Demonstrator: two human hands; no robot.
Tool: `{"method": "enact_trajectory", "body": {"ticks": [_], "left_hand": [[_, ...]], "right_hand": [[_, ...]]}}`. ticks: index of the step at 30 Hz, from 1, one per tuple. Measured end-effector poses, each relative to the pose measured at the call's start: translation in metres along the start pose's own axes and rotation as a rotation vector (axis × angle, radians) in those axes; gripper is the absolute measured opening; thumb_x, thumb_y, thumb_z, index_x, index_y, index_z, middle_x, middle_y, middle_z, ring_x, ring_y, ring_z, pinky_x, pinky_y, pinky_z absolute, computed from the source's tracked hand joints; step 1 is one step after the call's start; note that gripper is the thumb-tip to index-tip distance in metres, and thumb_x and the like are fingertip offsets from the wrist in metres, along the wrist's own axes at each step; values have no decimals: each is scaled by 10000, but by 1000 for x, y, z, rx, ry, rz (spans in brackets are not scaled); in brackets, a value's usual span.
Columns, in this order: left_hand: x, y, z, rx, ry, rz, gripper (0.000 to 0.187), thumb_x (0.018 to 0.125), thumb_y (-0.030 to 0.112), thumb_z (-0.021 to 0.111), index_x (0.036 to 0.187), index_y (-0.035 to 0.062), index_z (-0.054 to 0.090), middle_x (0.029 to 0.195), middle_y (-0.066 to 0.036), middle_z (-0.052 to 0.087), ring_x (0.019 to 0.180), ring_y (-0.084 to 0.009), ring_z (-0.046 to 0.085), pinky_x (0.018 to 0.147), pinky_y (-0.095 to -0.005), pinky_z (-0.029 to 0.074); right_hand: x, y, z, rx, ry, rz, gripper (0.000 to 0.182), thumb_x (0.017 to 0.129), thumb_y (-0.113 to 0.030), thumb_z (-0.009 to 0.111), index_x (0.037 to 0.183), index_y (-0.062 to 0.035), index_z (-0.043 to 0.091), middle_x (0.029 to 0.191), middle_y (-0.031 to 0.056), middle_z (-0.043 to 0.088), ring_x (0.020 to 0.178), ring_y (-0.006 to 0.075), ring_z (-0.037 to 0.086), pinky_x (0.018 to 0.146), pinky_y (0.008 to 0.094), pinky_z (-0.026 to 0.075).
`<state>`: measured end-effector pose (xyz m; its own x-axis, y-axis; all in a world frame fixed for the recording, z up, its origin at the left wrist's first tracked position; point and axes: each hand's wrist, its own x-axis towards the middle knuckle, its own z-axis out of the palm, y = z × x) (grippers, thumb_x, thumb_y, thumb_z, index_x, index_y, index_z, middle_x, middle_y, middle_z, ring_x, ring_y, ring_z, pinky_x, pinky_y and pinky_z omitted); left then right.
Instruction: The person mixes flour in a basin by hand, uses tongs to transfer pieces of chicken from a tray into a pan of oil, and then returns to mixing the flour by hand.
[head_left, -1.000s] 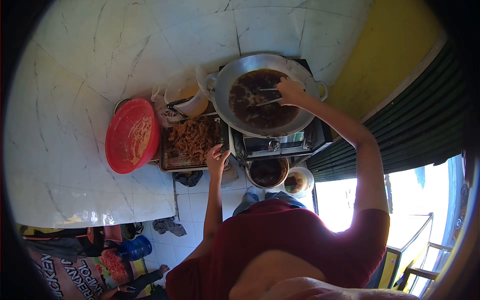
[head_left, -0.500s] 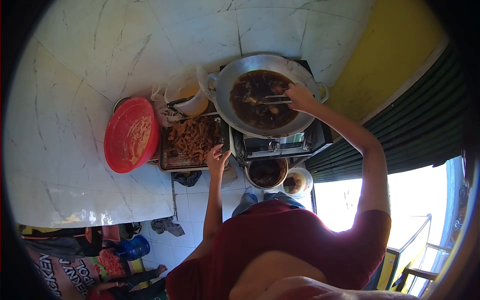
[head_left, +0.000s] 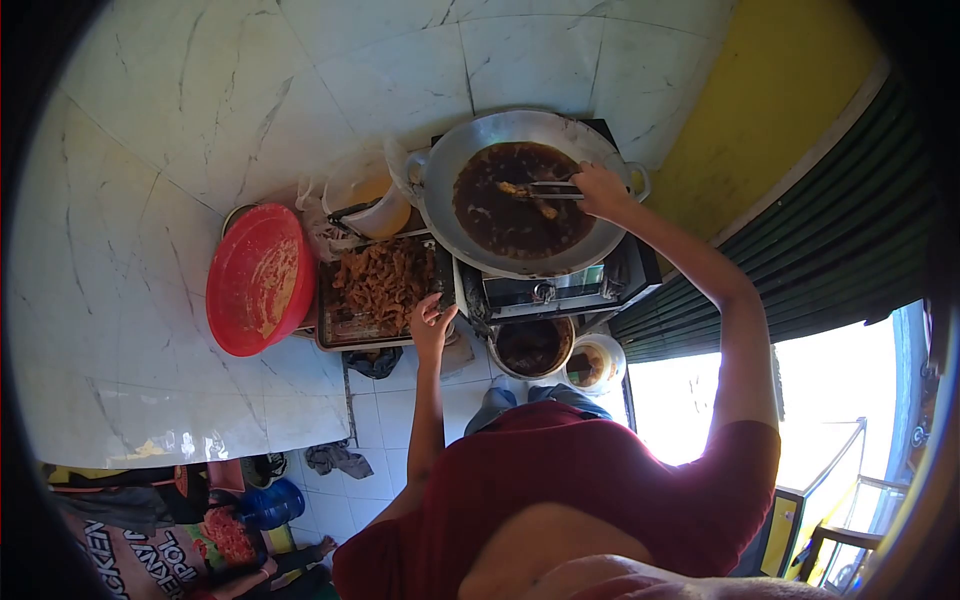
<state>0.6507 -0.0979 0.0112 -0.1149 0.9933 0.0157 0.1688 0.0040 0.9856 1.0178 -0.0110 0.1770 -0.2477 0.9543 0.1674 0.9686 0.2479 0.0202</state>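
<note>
My right hand point(head_left: 603, 192) is closed around metal tongs point(head_left: 556, 190) above a wide metal wok point(head_left: 440, 215) of dark oil. At the tips of the tongs is a browned piece of fried food point(head_left: 514, 188); a second piece point(head_left: 546, 209) shows just below the tongs. My left hand point(head_left: 431, 322) is beside the near right corner of a tray point(head_left: 335, 338), its fingers apart and holding nothing. Heaped in that tray are many brown fried pieces point(head_left: 375, 283). Under the wok stands a gas stove point(head_left: 540, 292).
A red basin point(head_left: 225, 300) with batter residue leans left of the tray. Behind the tray is a white bucket point(head_left: 385, 215) of yellowish liquid. Below the stove are a dark-filled pot point(head_left: 532, 347) and a white tub point(head_left: 603, 362). Another person's arm point(head_left: 245, 582) shows at lower left.
The tongs have lifted slightly, and the fried piece at their tips now shows more clearly above the oil. My left hand stays by the tray corner. The view has shifted slightly.
</note>
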Motion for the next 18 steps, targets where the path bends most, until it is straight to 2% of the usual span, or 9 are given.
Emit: {"method": "enact_trajectory", "body": {"ticks": [8,14,18], "left_hand": [[1,-2,0,-10,-6,18,441,664,251,778,1035,87,605,1007,-65,571,872,-166,536,752,-283,430],[0,5,-1,12,-10,-36,446,667,249,776,1042,83,600,1024,-66,574,876,-166,536,750,-282,429],[1,0,0,-9,-9,3,445,669,245,775,1043,82,599,1026,-63,575,883,-164,536,755,-281,428]], "right_hand": [[3,-12,0,26,-62,-29,247,594,-132,689,805,-26,615,904,139,519,919,293,527,732,385,483],[3,-12,16,-11,-18,-81,215,586,-114,667,778,-36,612,902,133,519,928,282,521,727,383,483],[2,-8,11,13,-33,-65,218,579,-113,662,774,-29,610,903,136,525,923,290,523,739,384,481]]}}
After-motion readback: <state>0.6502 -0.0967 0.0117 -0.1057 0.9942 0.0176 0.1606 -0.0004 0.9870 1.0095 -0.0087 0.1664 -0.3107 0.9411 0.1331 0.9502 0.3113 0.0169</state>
